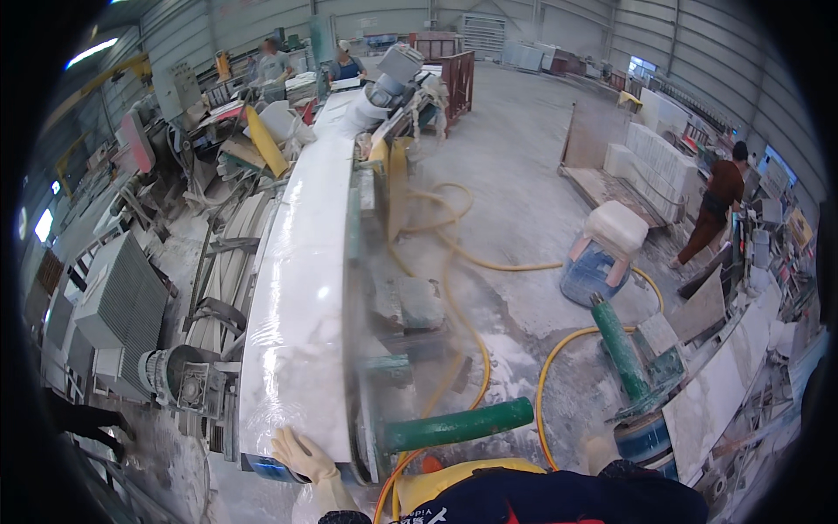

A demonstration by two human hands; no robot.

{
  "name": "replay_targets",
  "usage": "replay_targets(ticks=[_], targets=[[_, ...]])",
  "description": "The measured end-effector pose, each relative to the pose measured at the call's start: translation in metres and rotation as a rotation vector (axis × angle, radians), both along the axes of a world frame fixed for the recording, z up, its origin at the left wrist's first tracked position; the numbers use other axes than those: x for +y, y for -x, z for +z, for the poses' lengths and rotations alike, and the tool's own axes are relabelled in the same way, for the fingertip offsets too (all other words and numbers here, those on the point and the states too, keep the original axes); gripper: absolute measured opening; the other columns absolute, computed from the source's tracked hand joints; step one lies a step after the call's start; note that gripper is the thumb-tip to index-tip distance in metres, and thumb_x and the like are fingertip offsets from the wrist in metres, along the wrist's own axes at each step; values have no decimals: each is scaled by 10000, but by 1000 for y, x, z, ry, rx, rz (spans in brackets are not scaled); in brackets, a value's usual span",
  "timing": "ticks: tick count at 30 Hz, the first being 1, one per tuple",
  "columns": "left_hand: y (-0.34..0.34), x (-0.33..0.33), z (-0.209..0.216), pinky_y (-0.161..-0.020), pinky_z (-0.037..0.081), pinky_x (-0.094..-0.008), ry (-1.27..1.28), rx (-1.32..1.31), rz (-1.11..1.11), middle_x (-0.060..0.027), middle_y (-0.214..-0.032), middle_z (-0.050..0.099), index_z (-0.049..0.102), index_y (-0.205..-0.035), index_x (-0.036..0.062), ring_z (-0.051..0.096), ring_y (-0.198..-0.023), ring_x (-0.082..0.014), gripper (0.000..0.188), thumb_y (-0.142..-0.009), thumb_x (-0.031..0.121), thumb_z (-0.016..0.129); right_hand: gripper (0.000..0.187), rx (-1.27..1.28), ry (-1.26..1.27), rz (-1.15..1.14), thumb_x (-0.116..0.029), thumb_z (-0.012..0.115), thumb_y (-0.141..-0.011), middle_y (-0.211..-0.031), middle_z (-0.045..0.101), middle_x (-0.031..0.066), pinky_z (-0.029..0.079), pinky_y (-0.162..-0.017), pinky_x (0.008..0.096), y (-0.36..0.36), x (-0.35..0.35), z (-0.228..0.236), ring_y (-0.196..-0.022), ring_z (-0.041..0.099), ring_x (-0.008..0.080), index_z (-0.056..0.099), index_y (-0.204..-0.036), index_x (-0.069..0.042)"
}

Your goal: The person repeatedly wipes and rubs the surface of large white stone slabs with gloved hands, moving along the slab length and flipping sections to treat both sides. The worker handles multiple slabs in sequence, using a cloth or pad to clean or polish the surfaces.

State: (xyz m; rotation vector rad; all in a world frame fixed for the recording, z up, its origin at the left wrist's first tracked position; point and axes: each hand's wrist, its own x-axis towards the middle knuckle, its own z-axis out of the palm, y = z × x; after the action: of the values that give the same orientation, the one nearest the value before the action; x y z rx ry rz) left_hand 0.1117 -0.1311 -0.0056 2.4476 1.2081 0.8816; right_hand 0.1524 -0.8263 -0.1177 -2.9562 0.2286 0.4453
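Note:
A long white stone slab (297, 288) with a wet sheen stretches away from me along a machine bed. My left hand (303, 455), in a cream rubber glove, rests on its near end with the fingers spread flat. Beside that end, a green cylinder (463, 424) sticks out to the right. Low on the right, part of a pale glove shows at the end of my dark sleeve: my right hand (601, 452). It is blurred and its fingers do not show. A blue drum-shaped thing (646, 437) is close to it.
Yellow hoses (476, 345) loop over the wet floor. A blue barrel (595, 272) bears a pale block. An upright green post (621, 349) and leaning slabs (724, 375) stand right. A motor (188, 380) sits left of the bed. Other people (717, 194) are farther off.

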Motion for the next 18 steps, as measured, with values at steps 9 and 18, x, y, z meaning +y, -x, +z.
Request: replay_targets(ticks=[9,18], targets=[[3,-4,5,-1213,186,-556,-34,-104,-22,-244,-1411,572,618,-1302,-31,396,-1400,-473,385,-958,123,534,186,122,-86,405,-188,532,-959,-823,680,181,505,-696,435,-50,-4,-12,-770,658,366,642,-925,-42],[6,-5,8,-1222,200,-527,19,-70,85,-257,-1429,549,601,-1348,45,396,-1421,-447,433,-922,123,603,175,304,-526,-304,-183,596,-941,-733,630,151,474,-601,412,-155,14,-36,-666,636,305,616,-826,-53]])
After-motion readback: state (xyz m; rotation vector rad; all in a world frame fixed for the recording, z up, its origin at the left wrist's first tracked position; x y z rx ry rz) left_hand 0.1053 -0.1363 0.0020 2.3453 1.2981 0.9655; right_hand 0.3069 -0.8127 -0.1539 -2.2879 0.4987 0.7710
